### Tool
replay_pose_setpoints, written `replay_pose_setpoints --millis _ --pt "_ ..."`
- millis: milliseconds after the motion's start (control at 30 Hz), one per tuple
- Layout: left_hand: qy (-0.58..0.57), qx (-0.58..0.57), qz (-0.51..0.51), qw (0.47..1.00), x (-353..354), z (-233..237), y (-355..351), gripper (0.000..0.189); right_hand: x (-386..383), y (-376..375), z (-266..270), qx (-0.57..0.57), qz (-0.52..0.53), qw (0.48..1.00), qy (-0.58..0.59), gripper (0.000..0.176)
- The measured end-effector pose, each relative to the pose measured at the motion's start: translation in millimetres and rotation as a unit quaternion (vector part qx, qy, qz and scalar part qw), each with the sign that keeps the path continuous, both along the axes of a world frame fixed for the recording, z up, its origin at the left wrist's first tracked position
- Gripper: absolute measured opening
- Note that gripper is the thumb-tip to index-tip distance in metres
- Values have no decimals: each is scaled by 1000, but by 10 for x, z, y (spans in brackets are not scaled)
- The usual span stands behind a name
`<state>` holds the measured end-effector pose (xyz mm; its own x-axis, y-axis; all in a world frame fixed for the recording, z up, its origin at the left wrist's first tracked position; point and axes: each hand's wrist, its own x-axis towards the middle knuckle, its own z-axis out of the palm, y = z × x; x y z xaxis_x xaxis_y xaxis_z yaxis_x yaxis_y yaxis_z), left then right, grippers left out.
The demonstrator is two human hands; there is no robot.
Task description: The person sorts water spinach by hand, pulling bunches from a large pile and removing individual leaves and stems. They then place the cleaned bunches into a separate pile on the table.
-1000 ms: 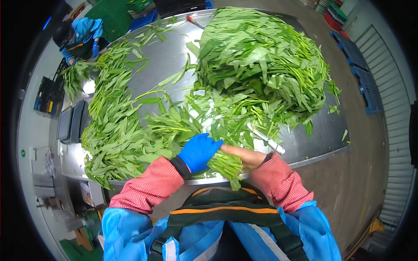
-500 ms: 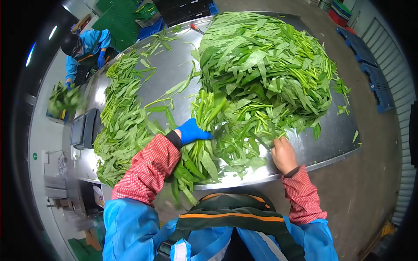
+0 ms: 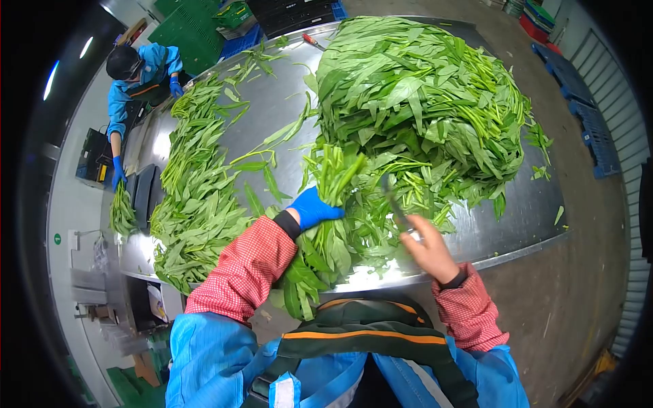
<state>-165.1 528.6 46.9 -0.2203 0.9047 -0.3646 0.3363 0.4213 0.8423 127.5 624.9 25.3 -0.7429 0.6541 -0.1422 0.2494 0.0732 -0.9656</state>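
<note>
My left hand [image 3: 314, 209], in a blue glove, is wrapped round a bunch of leafy greens [image 3: 335, 170], its cut stems pointing up and its leaves hanging over the table's near edge. Bare, my right hand [image 3: 430, 248] holds a knife [image 3: 396, 205] whose blurred dark blade points up and left, a short way right of the stems. Loose leaves and stem pieces lie between and beyond my hands. Behind them rises a large pile of greens [image 3: 415, 95]. A long row of greens [image 3: 194, 183] lies along the left side of the metal table [image 3: 272, 95].
A red-handled tool [image 3: 313, 42] lies at the table's far edge. At the left, a co-worker [image 3: 139, 75] in blue holds a bunch of greens [image 3: 122, 211] near a dark scale-like device [image 3: 143, 194]. Blue pallets [image 3: 592, 129] stand at the right; green crates [image 3: 187, 34] are at the back.
My right hand has moved left and up with the knife, nearer the held bunch. The co-worker's bunch has moved down and right, to the table's left edge.
</note>
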Motion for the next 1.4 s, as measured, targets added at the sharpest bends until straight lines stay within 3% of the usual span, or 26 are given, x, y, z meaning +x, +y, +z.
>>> replay_pose_setpoints --millis 100,200,233,333,433,567,700,800,900,967,1033,1100,1233,1333,1367,1400 --pt "104 9 -22 994 38 -28 26 65 -263 -78 414 -171 72 983 -4 35" --pt "121 -4 -1 993 2 -109 8 64 -375 -85 465 -50 21 998 -11 33" --pt "104 -2 -10 995 0 -83 1 63 -396 -107 368 27 -16 999 36 30" --pt "34 0 -13 999 11 64 -20 58 -335 -6 308 -137 48 988 59 26" --pt "-46 -14 14 999 43 147 -47 53 -400 -54 423 172 26 983 65 23" --pt "-76 -21 -8 997 58 108 -37 51 -559 -127 645 307 6 951 20 17" --pt "-74 50 -33 995 175 76 -1 50 -829 -125 545 479 -35 877 -25 9" --pt "-82 13 -18 996 300 295 0 49 -815 32 201 499 -4 866 -28 9" --pt "-18 73 -38 996 161 350 -36 52 -334 161 -428 459 -29 880 -117 9" --pt "24 87 -12 996 -5 285 -39 60 -292 191 -301 445 -49 883 -140 9" --pt "228 94 -9 969 51 284 -104 64 -273 162 -43 431 -67 890 -136 9" --pt "392 105 -45 913 190 400 -60 67 -551 105 390 474 -93 874 -59 9" --pt "475 124 -120 863 432 738 104 64 -693 169 199 484 -64 873 -16 10" --pt "257 290 -72 919 76 854 170 57 -259 344 -387 398 -30 894 -203 23" --pt "58 279 1 959 -7 900 117 50 -247 350 -264 401 -12 893 -204 36" --pt "256 185 -50 947 -265 979 123 37 -189 347 -121 401 7 892 -207 48"
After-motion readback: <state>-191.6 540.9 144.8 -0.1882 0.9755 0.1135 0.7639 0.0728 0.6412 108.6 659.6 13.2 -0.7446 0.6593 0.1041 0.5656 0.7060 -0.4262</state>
